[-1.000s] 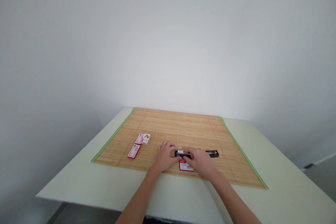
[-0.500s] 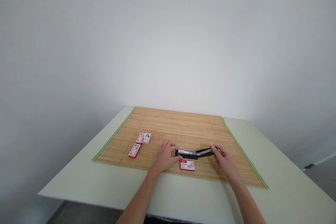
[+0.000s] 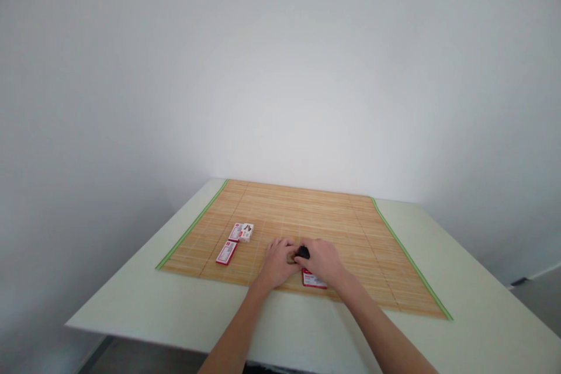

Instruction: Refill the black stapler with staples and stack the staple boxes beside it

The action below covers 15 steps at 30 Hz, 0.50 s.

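Observation:
A black stapler [image 3: 302, 252] lies on the bamboo mat between my hands, mostly hidden beneath the right one; only its dark left end shows. My left hand [image 3: 279, 262] rests on the mat with thumb and fingers curled about that end. My right hand [image 3: 323, 259] is wrapped over the stapler from above, fingers closed, close against the left fingertips. Just in front of the stapler lies a red and white box [image 3: 314, 280], partly covered by my right hand.
To the left on the bamboo mat [image 3: 302, 210] lie two flat red and white boxes [image 3: 227, 252] [image 3: 235, 231] and a small white box [image 3: 246, 232] with a stapler picture. The mat has green edges and covers part of a white table [image 3: 144, 310] against a wall.
My right hand has swung the stapler's raised top arm over to the left and folded it down onto the base. My left hand has stayed at the left end.

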### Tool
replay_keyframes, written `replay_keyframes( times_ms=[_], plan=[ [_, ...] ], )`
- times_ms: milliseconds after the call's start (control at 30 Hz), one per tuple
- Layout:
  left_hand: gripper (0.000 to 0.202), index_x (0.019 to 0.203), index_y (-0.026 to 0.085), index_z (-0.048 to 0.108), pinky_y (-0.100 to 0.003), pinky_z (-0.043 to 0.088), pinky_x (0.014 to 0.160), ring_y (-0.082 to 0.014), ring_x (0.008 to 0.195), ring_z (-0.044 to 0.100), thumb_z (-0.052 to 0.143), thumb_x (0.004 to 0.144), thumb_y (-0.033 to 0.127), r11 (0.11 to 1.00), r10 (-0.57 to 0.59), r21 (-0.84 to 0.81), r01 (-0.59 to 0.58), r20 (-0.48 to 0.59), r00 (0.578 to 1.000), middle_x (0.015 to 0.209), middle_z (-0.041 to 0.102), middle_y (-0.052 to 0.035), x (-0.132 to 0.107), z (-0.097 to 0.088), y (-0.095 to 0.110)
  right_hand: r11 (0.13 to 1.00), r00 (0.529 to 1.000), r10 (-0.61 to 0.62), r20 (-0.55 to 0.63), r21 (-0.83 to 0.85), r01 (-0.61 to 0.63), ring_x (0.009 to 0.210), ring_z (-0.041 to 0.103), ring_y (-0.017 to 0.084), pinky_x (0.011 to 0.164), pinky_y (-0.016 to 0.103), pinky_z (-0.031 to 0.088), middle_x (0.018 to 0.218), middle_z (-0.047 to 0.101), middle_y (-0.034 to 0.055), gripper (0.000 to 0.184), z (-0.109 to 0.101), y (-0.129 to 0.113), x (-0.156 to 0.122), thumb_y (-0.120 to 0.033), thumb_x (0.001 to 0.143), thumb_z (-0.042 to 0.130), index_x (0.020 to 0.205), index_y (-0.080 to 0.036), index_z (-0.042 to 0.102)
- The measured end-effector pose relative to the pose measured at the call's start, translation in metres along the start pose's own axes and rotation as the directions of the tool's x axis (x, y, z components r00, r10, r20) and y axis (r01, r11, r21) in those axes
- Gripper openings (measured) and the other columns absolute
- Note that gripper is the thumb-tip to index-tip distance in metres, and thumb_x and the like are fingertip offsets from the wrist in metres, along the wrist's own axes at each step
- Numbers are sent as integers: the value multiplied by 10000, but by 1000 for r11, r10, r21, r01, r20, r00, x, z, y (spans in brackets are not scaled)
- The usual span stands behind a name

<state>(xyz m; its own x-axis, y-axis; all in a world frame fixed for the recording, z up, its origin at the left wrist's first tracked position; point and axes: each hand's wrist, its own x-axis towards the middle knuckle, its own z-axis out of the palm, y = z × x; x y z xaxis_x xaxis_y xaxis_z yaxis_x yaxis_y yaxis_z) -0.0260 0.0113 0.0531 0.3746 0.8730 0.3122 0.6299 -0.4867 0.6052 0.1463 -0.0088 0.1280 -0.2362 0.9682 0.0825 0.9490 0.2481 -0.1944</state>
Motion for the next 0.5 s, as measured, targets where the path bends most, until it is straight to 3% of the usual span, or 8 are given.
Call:
replay_keyframes(
  times_ms=[167,267,400,500],
  plan=[
    [318,1071,341,747,-403,385,997,-267,1134,524,781,793,490,1000,6,-13,-6,-10,1000,1166,660,-20,-1,0,1,973,984,-178,-1,147,176,953,640,233,797,295,423,958,736,55,244,-16,30,-5,-451,901,654,1033,-285,775],
    [362,1103,340,742,-414,383,1012,-271,1141,526,808,770,466,1000,-5,-11,5,-10,1000,1178,660,-22,-1,0,1,940,974,-227,-2,262,219,959,619,231,833,307,438,990,727,65,269,-22,51,-11,-433,935,601,1042,-271,786],
    [421,1239,356,688,-411,378,1040,-266,1187,522,755,829,425,1000,-3,-29,2,-37,999,1235,655,-17,0,0,1,906,989,-143,-41,397,147,876,629,218,807,314,459,977,735,56,321,-9,71,-21,-454,946,560,1077,-253,773],
    [422,1308,349,649,-409,375,1059,-256,1202,529,676,888,373,999,-12,-42,9,-67,998,1258,650,-23,0,-1,3,874,987,43,-152,485,36,837,634,218,761,317,468,972,733,58,432,11,80,-31,-523,924,568,1208,-238,724]
  ],
)
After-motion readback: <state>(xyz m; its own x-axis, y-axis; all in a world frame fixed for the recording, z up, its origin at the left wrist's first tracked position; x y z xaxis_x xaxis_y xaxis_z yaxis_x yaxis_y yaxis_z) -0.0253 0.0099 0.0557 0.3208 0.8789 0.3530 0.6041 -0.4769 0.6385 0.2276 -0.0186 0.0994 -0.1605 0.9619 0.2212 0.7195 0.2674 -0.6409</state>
